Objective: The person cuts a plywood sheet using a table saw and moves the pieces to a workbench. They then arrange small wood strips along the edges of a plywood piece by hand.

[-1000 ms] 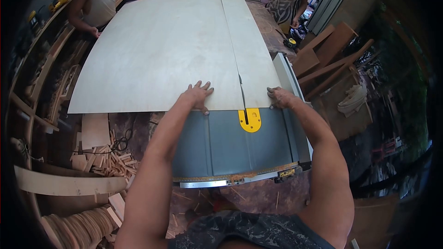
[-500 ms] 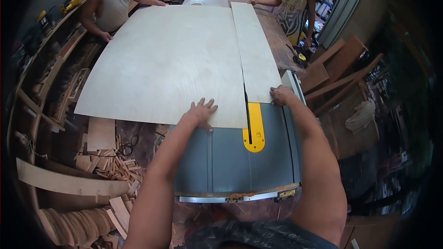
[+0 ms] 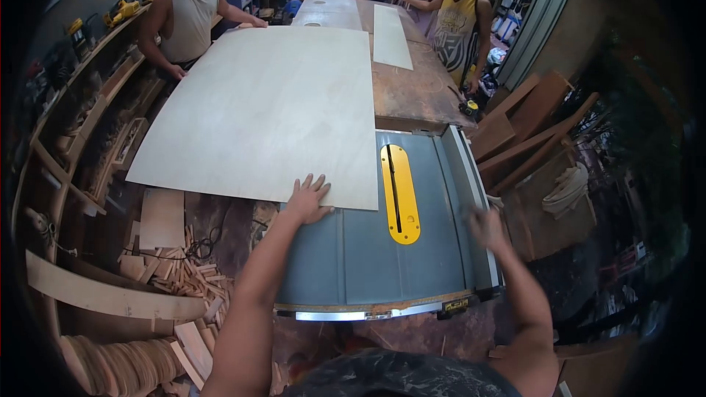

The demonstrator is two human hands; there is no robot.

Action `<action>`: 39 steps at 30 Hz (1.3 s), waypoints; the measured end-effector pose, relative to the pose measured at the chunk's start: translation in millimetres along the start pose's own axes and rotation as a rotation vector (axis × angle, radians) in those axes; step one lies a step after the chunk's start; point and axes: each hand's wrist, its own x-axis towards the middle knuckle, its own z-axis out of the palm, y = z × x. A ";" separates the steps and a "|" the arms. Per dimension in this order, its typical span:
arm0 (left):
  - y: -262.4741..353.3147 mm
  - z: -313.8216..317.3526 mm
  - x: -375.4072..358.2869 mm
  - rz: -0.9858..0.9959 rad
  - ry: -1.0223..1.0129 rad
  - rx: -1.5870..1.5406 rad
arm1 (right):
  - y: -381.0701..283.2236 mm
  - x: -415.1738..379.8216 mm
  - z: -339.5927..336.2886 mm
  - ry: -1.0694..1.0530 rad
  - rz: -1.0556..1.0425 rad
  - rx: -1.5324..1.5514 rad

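Observation:
A large pale plywood sheet lies over the left part of a grey table saw top and extends away from me. My left hand rests on its near edge, fingers spread. To the right of the sheet, the yellow throat plate with its dark slot is fully exposed. Beside the long metal fence, my right hand is smeared by motion, so its fingers cannot be made out. A narrow plywood strip lies apart on the brown table beyond the saw.
A person in a grey sleeveless shirt holds the sheet's far left side. Another person in a yellow jersey stands by the brown table. Wood offcuts are heaped at left; boards lean at right.
The narrow strip has moved away from me onto the brown table, apart from the sheet. My right hand has left the strip and come back toward me. The sheet has shifted slightly left.

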 end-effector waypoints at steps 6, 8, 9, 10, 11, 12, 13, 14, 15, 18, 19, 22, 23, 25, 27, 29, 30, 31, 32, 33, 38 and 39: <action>-37.5 12.5 -58.5 -0.032 0.165 -0.305 | -176.9 -271.4 57.8 -0.391 0.449 0.816; -43.7 14.3 -80.3 -0.072 0.230 -0.345 | -222.0 -326.0 123.7 -0.509 0.762 0.911; -45.2 20.7 -98.4 -0.097 0.253 -0.366 | -238.1 -345.6 163.9 -0.495 0.786 0.880; -46.1 26.3 -115.0 -0.086 0.273 -0.413 | -278.0 -328.4 168.0 -0.527 0.920 0.969; -48.8 28.5 -129.9 -0.079 0.300 -0.454 | -316.8 -303.4 167.5 -0.560 1.046 1.059; -51.3 28.1 -145.5 -0.074 0.330 -0.493 | -329.7 -296.6 200.0 -0.531 1.112 1.165; -54.1 29.9 -165.2 -0.059 0.397 -0.543 | -332.6 -288.4 243.2 -0.448 1.153 1.305; -53.3 23.2 -190.3 -0.086 0.390 -0.641 | -330.9 -280.0 287.2 -0.353 1.196 1.452; -49.8 9.9 -220.8 -0.115 0.386 -0.738 | -326.8 -271.3 328.4 -0.247 1.229 1.597; -79.1 45.3 -287.2 -0.188 0.417 -0.730 | -318.3 -236.5 423.6 0.065 1.187 2.010; -87.7 54.2 -311.1 -0.247 0.446 -0.734 | -316.7 -225.2 446.8 0.138 1.131 2.125; -98.9 59.7 -386.5 -0.427 0.401 -0.802 | -315.6 -226.1 472.7 0.143 1.137 2.119; -111.4 77.9 -402.6 -0.451 0.405 -0.832 | -312.7 -232.2 470.2 0.101 1.176 2.057; -122.6 107.5 -440.3 -0.551 0.383 -0.945 | -306.9 -238.9 464.0 0.049 1.240 1.920; -126.5 138.0 -467.9 -0.689 0.346 -1.045 | -302.8 -238.7 447.6 -0.026 1.295 1.644; -126.8 165.6 -481.5 -0.737 0.319 -0.995 | -304.3 -242.7 429.7 -0.113 1.304 1.372; -120.3 166.2 -486.6 -0.716 0.309 -0.924 | -304.8 -246.4 421.1 -0.138 1.292 1.313; -114.7 166.5 -485.6 -0.690 0.302 -0.853 | -326.0 -241.9 381.3 -0.116 1.323 1.346; -108.8 172.2 -481.6 -0.697 0.294 -0.892 | -317.4 -254.0 386.5 -0.159 1.253 1.358; -101.6 180.0 -476.2 -0.707 0.280 -0.932 | -306.7 -279.8 396.0 -0.203 1.188 1.365; -75.1 218.3 -444.6 -0.662 0.303 -1.127 | -284.6 -392.5 365.0 -0.533 1.017 1.102; -56.4 189.2 -441.2 -0.697 0.355 -1.086 | -278.1 -418.0 351.5 -0.582 1.003 1.017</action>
